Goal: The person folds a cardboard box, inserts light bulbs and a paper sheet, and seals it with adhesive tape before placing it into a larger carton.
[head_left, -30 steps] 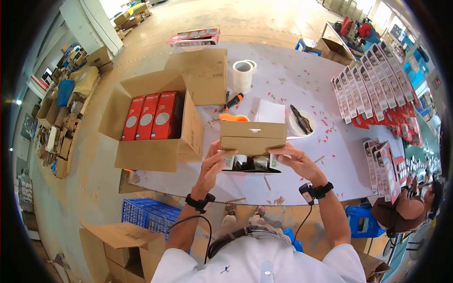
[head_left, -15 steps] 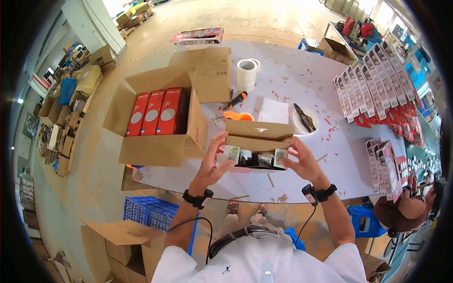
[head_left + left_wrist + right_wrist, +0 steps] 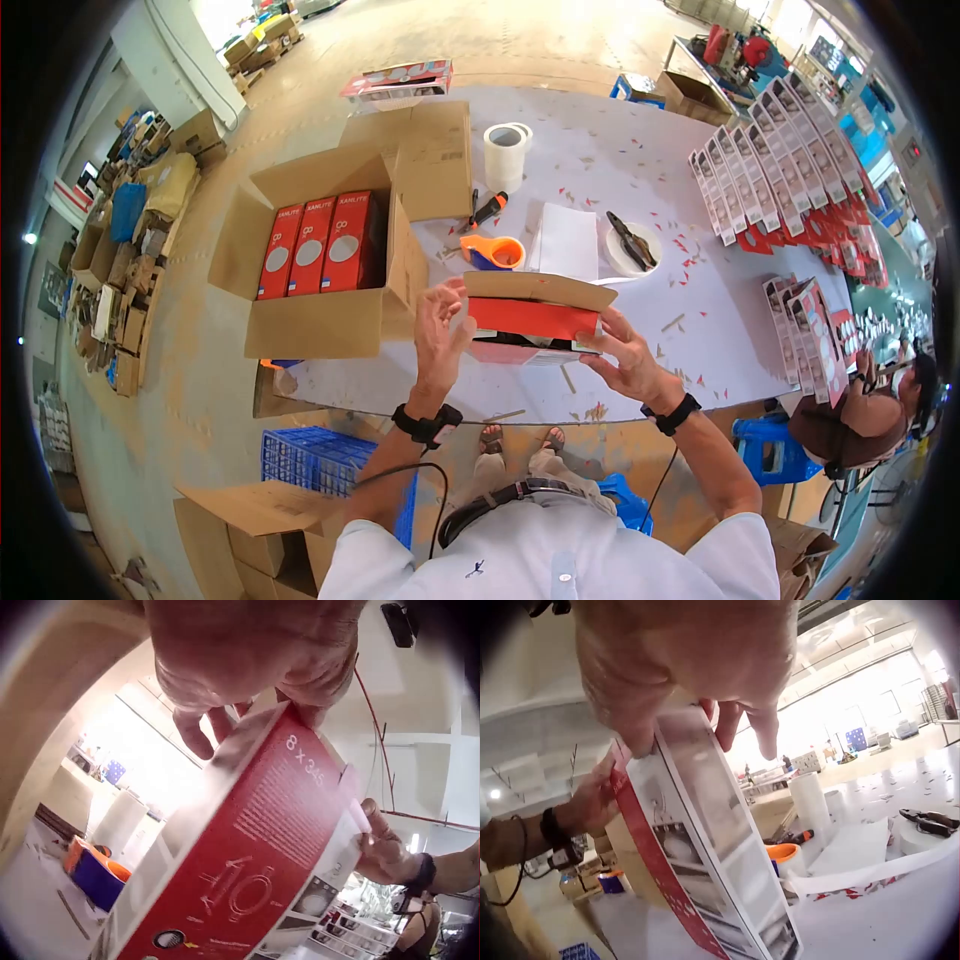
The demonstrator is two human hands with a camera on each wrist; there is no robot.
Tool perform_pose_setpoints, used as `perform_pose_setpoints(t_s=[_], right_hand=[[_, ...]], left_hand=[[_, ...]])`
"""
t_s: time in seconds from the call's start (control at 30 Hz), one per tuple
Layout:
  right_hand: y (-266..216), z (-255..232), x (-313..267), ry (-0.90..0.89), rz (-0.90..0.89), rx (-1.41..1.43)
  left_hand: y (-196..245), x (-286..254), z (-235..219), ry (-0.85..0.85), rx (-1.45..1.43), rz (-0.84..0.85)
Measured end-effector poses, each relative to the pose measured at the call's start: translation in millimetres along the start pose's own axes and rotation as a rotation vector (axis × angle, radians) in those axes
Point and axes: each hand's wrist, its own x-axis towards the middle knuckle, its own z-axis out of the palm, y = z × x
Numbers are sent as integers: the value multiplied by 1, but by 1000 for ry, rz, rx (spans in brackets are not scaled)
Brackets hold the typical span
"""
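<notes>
A printed cardboard box with a red side panel stands on the table in front of the person. Its brown lid flap is raised, and a red inner flap lies across most of the opening. The left hand is at the box's left end, fingers spread and raised, thumb close to the corner. At the opposite end, the right hand grips the box between thumb and fingers. The contents are mostly hidden; a dark strip shows below the red flap.
An open carton to the left contains red boxes. Beyond the hands are an orange tape dispenser, white paper, pliers on a white roll, a cutter and tape rolls. Printed packs stand at right.
The red inner flap has come down over the opening, covering the white end flaps and contents seen before. The left hand's fingers have lifted at the left end.
</notes>
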Motion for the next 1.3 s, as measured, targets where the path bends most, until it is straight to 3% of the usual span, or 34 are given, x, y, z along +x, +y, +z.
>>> perform_pose_setpoints(t_s=[0.1,0.13,0.23,0.37,0.4,0.5,0.53,0.73,0.83,0.93,1.03,1.3], right_hand=[[-10,-6,-3,-37,43,29],[-13,-9,-3,-64,50,26],[-13,6,-12,354,410,722],[-3,33,-1,641,640,941],[1,61,4,624,621,842],[-33,42,28,413,711,685],[-34,37,28,385,650,729],[-25,28,35,340,560,828],[-16,25,35,270,569,695],[-9,31,37,323,515,520],[-15,32,37,338,570,465],[-12,35,39,325,627,586]], left_hand=[[23,3,30,-207,366,-183],[30,3,34,-190,319,-228],[35,4,38,-187,183,-324],[14,-1,37,-172,76,-316],[11,-3,41,-142,70,-306],[24,2,54,-105,132,-331],[26,4,56,-122,117,-327],[28,7,52,-167,112,-353],[29,10,53,-186,106,-346],[23,13,53,-166,60,-355],[20,10,52,-152,96,-348],[14,13,50,-140,153,-409]])
